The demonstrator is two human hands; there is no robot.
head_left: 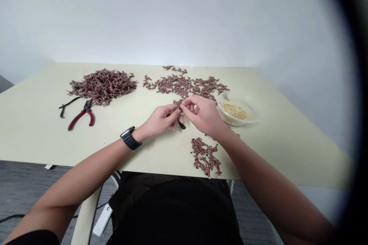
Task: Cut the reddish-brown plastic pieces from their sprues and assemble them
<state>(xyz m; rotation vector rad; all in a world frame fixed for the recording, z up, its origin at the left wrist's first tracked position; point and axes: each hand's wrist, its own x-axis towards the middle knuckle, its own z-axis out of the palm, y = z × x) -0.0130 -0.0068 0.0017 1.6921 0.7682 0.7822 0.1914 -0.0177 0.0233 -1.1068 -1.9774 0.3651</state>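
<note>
Your left hand (161, 119) is closed around a small black-handled tool (181, 123), whose black end shows just below your fingers. Your right hand (202, 115) meets it above the tabletop (86, 149), its fingertips (184, 107) pinched on a small copper-coloured piece (178, 103), too small to make out in detail. A black watch (130, 138) sits on your left wrist.

More of these reddish-brown pieces lie in three groups. A dense heap (102, 86) sits far left, a looser spread (184, 86) runs across the far middle and reaches almost to your fingertips, and a small cluster (204, 157) lies near, just below your right hand. Red-handled pliers (82, 118) rest just in front of the heap, beside a black-handled tool (69, 106). To the right of your right hand stands a clear plastic bowl (237, 120) holding small tan pieces (234, 111).
</note>
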